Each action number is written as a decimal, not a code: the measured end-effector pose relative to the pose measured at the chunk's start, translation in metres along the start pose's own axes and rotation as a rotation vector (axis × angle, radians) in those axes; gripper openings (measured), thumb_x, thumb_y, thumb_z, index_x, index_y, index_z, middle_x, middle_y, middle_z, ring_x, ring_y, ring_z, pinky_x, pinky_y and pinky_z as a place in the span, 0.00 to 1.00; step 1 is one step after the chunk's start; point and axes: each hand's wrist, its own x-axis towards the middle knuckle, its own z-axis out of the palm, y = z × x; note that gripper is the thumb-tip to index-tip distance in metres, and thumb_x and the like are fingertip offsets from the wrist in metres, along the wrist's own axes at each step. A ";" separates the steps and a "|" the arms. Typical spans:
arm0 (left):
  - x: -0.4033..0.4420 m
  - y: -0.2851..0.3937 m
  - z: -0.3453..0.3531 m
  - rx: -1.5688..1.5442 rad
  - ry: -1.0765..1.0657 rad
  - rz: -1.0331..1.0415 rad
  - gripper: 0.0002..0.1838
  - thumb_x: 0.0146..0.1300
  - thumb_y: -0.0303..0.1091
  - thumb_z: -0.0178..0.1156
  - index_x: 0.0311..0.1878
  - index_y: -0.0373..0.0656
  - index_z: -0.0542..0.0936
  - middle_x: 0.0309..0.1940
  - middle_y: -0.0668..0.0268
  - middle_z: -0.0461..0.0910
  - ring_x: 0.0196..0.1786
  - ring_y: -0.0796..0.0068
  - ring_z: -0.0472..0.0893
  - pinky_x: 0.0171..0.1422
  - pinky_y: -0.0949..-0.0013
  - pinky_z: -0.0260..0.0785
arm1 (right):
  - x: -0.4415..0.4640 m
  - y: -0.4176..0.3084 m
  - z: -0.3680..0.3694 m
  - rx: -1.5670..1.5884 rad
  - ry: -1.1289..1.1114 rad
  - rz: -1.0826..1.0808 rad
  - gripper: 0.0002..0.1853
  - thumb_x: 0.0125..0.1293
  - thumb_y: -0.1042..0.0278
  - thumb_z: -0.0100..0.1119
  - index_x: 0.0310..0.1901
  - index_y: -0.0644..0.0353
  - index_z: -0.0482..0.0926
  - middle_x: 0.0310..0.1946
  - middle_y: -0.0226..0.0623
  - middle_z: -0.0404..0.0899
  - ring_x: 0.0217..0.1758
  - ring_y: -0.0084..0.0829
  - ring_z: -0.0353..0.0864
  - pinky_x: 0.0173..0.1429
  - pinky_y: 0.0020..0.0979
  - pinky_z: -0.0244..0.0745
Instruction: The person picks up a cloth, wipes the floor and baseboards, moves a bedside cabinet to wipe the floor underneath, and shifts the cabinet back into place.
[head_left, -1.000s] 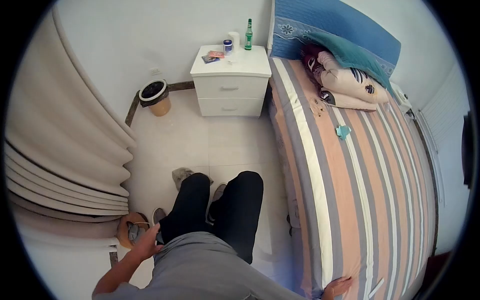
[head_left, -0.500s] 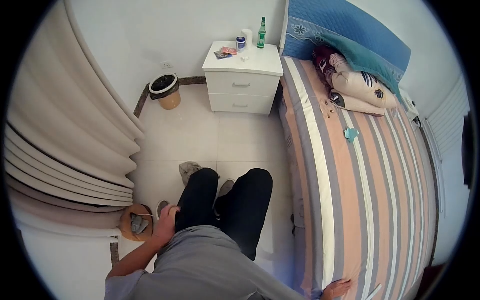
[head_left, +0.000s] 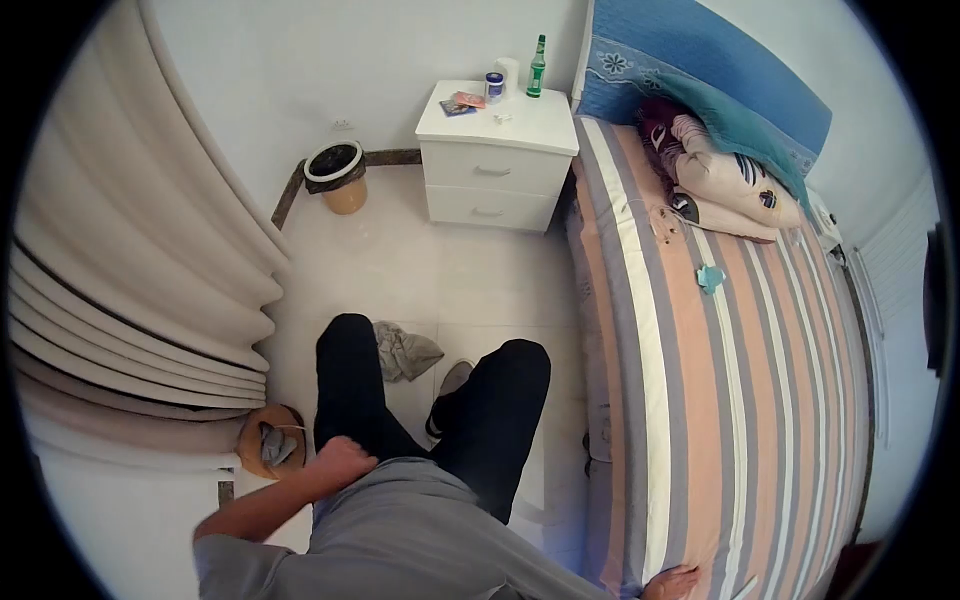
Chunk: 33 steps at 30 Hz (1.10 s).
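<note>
My left hand (head_left: 343, 466) is closed in a fist against the upper thigh of the black trousers (head_left: 352, 375). Its fingertips are turned out of sight, so whether it holds cloth is hidden. At the bottom of the view, my right hand (head_left: 671, 582) lies flat on the edge of the striped bedspread (head_left: 655, 470), fingers stretched out and nothing in them. A crumpled grey cloth (head_left: 407, 354) lies on the floor between my knees. One shoe (head_left: 456, 377) shows beside it.
Left of me stands a round brown stool (head_left: 255, 460) with grey cloth on it, beside a long curtain (head_left: 150, 230). Ahead are a bin (head_left: 345, 197) and a white nightstand (head_left: 490, 190) bearing a green bottle (head_left: 537, 68). Pillows (head_left: 730, 175) lie on the bed.
My left knee has swung out to the left, uncovering more of the grey floor cloth. My left hand has slid back towards the hip and curled up. The right hand stays on the bed.
</note>
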 end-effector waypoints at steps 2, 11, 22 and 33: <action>-0.031 0.000 -0.044 -0.127 -0.347 -0.101 0.08 0.57 0.37 0.64 0.39 0.49 0.85 0.31 0.61 0.84 0.38 0.55 0.85 0.45 0.53 0.76 | 0.020 0.004 0.007 0.205 -0.170 0.280 0.18 0.76 0.62 0.55 0.53 0.71 0.82 0.45 0.56 0.85 0.45 0.52 0.86 0.50 0.47 0.83; -0.034 -0.050 -0.165 -0.869 -0.237 -0.487 0.12 0.67 0.37 0.63 0.49 0.44 0.85 0.36 0.57 0.86 0.40 0.64 0.86 0.45 0.60 0.77 | -0.009 -0.021 -0.030 0.011 -0.085 0.021 0.17 0.74 0.64 0.61 0.55 0.70 0.81 0.45 0.53 0.86 0.44 0.51 0.87 0.50 0.47 0.84; 0.074 -0.158 -0.049 -0.358 -0.248 -0.065 0.14 0.62 0.39 0.64 0.46 0.40 0.85 0.34 0.52 0.85 0.40 0.48 0.86 0.43 0.48 0.79 | 0.111 -0.095 0.038 0.058 -0.737 -0.170 0.20 0.74 0.57 0.58 0.56 0.66 0.80 0.44 0.45 0.83 0.44 0.46 0.83 0.50 0.47 0.79; 0.047 -0.158 -0.009 -0.399 -0.308 -0.046 0.13 0.62 0.37 0.66 0.44 0.40 0.83 0.37 0.55 0.85 0.43 0.52 0.86 0.48 0.51 0.77 | 0.130 -0.735 -0.172 0.793 -1.181 -1.193 0.27 0.73 0.62 0.62 0.70 0.63 0.71 0.63 0.48 0.77 0.64 0.38 0.79 0.64 0.37 0.77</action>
